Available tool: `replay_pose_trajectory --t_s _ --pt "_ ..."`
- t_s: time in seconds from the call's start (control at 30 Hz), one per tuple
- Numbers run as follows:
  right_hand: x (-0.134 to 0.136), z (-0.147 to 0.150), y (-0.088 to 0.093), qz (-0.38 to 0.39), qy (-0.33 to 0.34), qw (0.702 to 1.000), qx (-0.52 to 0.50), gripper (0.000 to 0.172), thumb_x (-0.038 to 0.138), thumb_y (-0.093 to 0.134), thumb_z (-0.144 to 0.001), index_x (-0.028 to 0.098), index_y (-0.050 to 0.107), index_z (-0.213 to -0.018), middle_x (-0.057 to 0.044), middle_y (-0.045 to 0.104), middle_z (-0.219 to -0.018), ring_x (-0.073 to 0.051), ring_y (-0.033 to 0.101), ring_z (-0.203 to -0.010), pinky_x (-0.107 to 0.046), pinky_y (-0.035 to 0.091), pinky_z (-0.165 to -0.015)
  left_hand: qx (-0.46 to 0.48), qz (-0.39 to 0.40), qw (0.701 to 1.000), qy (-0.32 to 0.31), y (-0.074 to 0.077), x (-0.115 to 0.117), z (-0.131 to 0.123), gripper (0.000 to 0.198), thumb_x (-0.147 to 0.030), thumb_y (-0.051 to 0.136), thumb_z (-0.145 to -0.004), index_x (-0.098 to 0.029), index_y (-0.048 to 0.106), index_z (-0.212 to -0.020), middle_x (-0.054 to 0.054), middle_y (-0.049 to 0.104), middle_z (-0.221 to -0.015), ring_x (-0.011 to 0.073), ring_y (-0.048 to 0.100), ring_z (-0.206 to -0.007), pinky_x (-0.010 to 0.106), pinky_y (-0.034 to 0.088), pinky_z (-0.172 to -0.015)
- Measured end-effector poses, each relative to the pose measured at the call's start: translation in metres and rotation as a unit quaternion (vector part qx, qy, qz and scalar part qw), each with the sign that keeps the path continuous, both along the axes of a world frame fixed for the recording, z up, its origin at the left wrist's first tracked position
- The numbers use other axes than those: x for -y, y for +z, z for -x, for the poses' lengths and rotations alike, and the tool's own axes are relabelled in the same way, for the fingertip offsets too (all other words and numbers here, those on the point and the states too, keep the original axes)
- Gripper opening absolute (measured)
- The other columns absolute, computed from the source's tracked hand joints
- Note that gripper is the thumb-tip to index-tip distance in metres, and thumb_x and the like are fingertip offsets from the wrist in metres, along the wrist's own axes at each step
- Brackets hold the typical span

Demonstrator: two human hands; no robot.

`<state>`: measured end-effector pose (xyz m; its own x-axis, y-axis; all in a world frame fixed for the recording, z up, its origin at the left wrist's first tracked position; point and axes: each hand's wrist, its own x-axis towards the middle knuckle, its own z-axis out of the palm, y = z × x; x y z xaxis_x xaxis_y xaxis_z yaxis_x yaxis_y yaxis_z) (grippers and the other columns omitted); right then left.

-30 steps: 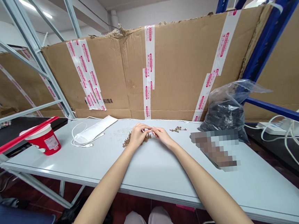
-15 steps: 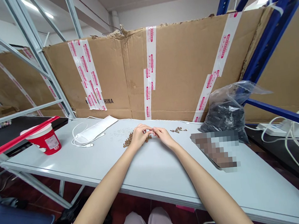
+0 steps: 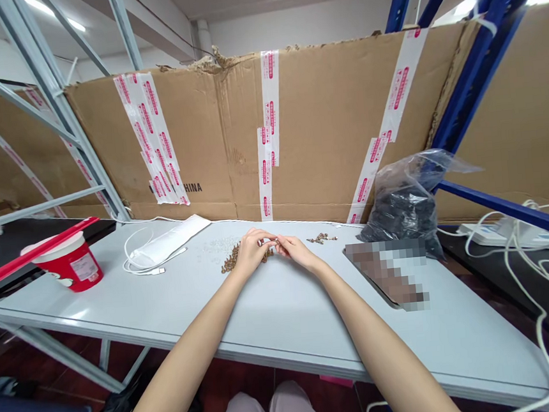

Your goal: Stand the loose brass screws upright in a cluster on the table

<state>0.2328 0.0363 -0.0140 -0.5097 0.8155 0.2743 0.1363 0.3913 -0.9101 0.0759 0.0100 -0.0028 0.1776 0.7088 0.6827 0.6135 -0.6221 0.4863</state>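
I log the station as follows: the left hand and right hand are together above the middle of the white table, their fingertips meeting around a tiny piece (too small at this range for me to identify). Step in hand: fine two-handed work on that piece, held in a pinch. A loose heap of small brown pieces lies just under and beside the left hand. A smaller brown cluster sits near the right hand without touching it, and pale granules are scattered beyond the heap. A hold this fine calls for slow, steady finger control, with both hands kept clear of the heap. Further along the table I note a white pouch, a white cable and a red paper tub on the left. On the right are a clear plastic bag of dark contents and a pixelated object that I cannot make out
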Motion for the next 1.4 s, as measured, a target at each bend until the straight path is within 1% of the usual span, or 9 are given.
replay_pose_trajectory --t_s 0.2,0.43,0.7,0.8,0.9,1.03,1.17,1.27,1.4 --pt "0.0 -0.003 0.002 -0.013 0.009 1.0 -0.016 0.034 0.05 0.045 -0.078 0.017 0.047 -0.07 0.005 0.04 -0.056 -0.009 0.033 -0.05 -0.022 0.026 -0.051 0.014 0.0 1.0 0.01 0.003 0.001 0.0 0.01 -0.021 0.061 -0.073 -0.02 0.068 -0.08 0.002 0.067 -0.08 0.0145 0.053 -0.075 0.027 0.042 -0.072" --pt "-0.001 0.001 -0.001 0.02 0.016 0.999 -0.039 0.042 0.053 0.038 -0.08 0.017 0.042 -0.059 0.004 0.037 -0.054 -0.009 0.032 -0.049 -0.023 0.026 -0.051 0.021 0.005 1.0 -0.003 0.004 0.002 -0.001 0.011 -0.021 0.061 -0.073 -0.019 0.068 -0.081 0.002 0.066 -0.079 0.0135 0.051 -0.071 0.025 0.04 -0.068" --pt "0.002 0.0 0.004 0.035 0.011 0.999 -0.036 0.038 0.053 0.042 -0.078 0.017 0.047 -0.069 0.002 0.046 -0.063 -0.009 0.038 -0.052 -0.023 0.031 -0.053 0.016 0.026 0.999 0.02 0.003 0.002 -0.002 0.012 -0.021 0.061 -0.072 -0.02 0.067 -0.082 0.001 0.064 -0.078 0.0128 0.05 -0.07 0.025 0.041 -0.069" --pt "-0.004 -0.003 0.0 0.004 -0.022 1.0 -0.003 0.034 0.049 0.044 -0.078 0.017 0.049 -0.068 0.002 0.048 -0.063 -0.01 0.04 -0.054 -0.024 0.032 -0.056 -0.007 0.039 0.999 0.022 0.001 0.001 -0.002 0.015 -0.023 0.06 -0.073 -0.021 0.065 -0.087 0.001 0.064 -0.082 0.0136 0.051 -0.074 0.025 0.041 -0.069" --pt "-0.009 -0.008 -0.005 -0.06 -0.137 0.984 0.093 0.029 0.043 0.043 -0.081 0.018 0.056 -0.075 -0.002 0.057 -0.073 -0.014 0.048 -0.066 -0.027 0.034 -0.066 -0.051 0.049 0.997 0.034 0.001 0.001 0.003 0.022 -0.027 0.06 -0.074 -0.022 0.062 -0.095 0.002 0.062 -0.093 0.0156 0.051 -0.084 0.027 0.041 -0.075" --pt "-0.008 -0.019 -0.01 -0.213 -0.323 0.877 0.284 0.025 0.037 0.044 -0.083 0.019 0.06 -0.077 -0.007 0.06 -0.093 -0.023 0.045 -0.092 -0.038 0.027 -0.081 -0.115 0.032 0.986 0.114 0.005 -0.002 0.022 0.024 -0.029 0.055 -0.078 -0.023 0.058 -0.1 0.003 0.056 -0.103 0.0193 0.047 -0.099 0.032 0.037 -0.087" --pt "-0.007 -0.027 -0.014 -0.258 -0.384 0.798 0.386 0.021 0.031 0.048 -0.082 0.016 0.061 -0.08 -0.013 0.055 -0.099 -0.026 0.041 -0.096 -0.042 0.023 -0.081 -0.174 0.068 0.952 0.243 0.007 -0.004 0.051 0.02 -0.028 0.053 -0.078 -0.022 0.059 -0.096 0.006 0.053 -0.105 0.0233 0.045 -0.102 0.036 0.036 -0.087" --pt "-0.007 -0.027 -0.014 -0.266 -0.393 0.791 0.385 0.02 0.03 0.05 -0.08 0.015 0.06 -0.089 -0.014 0.052 -0.103 -0.026 0.039 -0.096 -0.041 0.023 -0.079 -0.203 0.133 0.916 0.319 0.005 -0.006 0.069 0.022 -0.028 0.052 -0.078 -0.021 0.06 -0.097 0.009 0.053 -0.107 0.0268 0.044 -0.104 0.039 0.035 -0.086" --pt "-0.001 -0.015 -0.011 -0.29 -0.313 0.845 0.322 0.021 0.035 0.048 -0.082 0.022 0.061 -0.092 -0.01 0.052 -0.108 -0.025 0.039 -0.098 -0.038 0.024 -0.078 -0.209 0.212 0.88 0.369 0.001 -0.007 0.084 0.026 -0.029 0.05 -0.078 -0.02 0.061 -0.1 0.012 0.053 -0.11 0.0289 0.043 -0.107 0.041 0.033 -0.087"
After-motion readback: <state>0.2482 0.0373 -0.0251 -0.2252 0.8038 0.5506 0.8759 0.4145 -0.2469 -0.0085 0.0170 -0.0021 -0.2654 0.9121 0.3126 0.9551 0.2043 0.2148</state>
